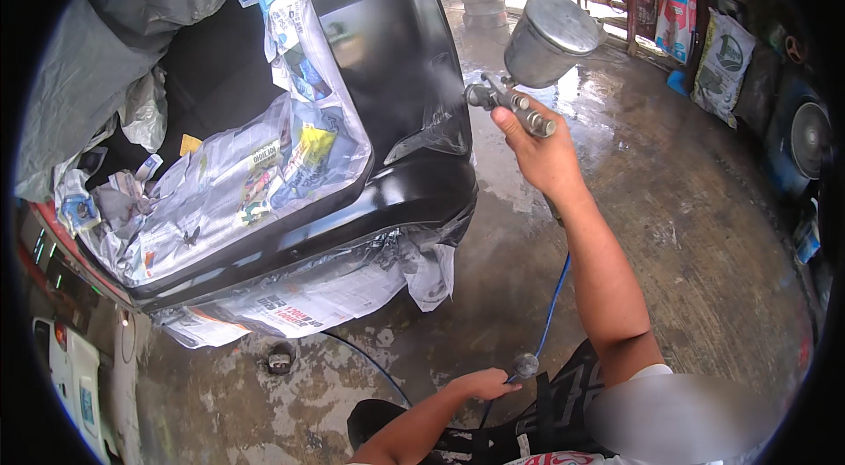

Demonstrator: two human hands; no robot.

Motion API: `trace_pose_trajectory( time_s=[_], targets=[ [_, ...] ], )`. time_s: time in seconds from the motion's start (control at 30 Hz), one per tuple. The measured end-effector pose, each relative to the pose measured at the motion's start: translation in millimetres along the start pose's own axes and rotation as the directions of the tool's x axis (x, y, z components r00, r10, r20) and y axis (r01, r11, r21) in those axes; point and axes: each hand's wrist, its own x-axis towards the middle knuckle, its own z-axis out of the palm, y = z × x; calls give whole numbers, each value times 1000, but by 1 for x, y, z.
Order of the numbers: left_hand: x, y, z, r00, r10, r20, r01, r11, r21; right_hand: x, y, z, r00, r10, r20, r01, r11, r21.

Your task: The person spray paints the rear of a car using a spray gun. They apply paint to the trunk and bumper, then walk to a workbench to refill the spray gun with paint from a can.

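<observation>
My right hand (547, 153) is closed round a spray gun (502, 98) with a large metal paint cup (553, 38) on it. A pale mist spreads from the nozzle toward the glossy black car body panel (378, 51), a short gap away. Low down near my body, my left hand (487, 384) is closed on a blue air hose (553, 311), beside a small round grey fitting (525, 366). Newspaper sheets (238, 175) cover the car's opening inside the black frame, and more newspaper (308, 302) hangs below the black lower edge.
Grey sheeting (97, 69) drapes over the car at the upper left. The concrete floor (704, 227) is wet and patchy. A small dark object (280, 359) sits on it. Sacks (724, 65) and a round fan-like unit (805, 139) stand along the right. A white vehicle (75, 377) is at the lower left.
</observation>
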Motion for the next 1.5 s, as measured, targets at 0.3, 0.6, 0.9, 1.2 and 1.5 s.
trace_pose_trajectory(
  time_s=[0.3,0.6,0.9,1.2,1.5],
  targets=[
    [1,16,-14,999,26,-45,-26,1000,14,9,-17,11,994,-111,-5,111,991,79],
    [-2,22,-14,1000,-1,-26,1,1000,5,5,-49,-11,961,110,255,-145,982,124],
    [-19,32,-18,992,73,-107,-80,995,-63,71,-41,-26,944,-251,-216,235,967,-96],
    [-28,25,-18,992,44,-122,-45,999,-5,18,-88,-10,939,41,341,-109,977,183],
    [-46,45,-22,985,41,-170,-57,995,-86,79,-99,-39,998,57,-7,-57,998,-14]
  ],
)
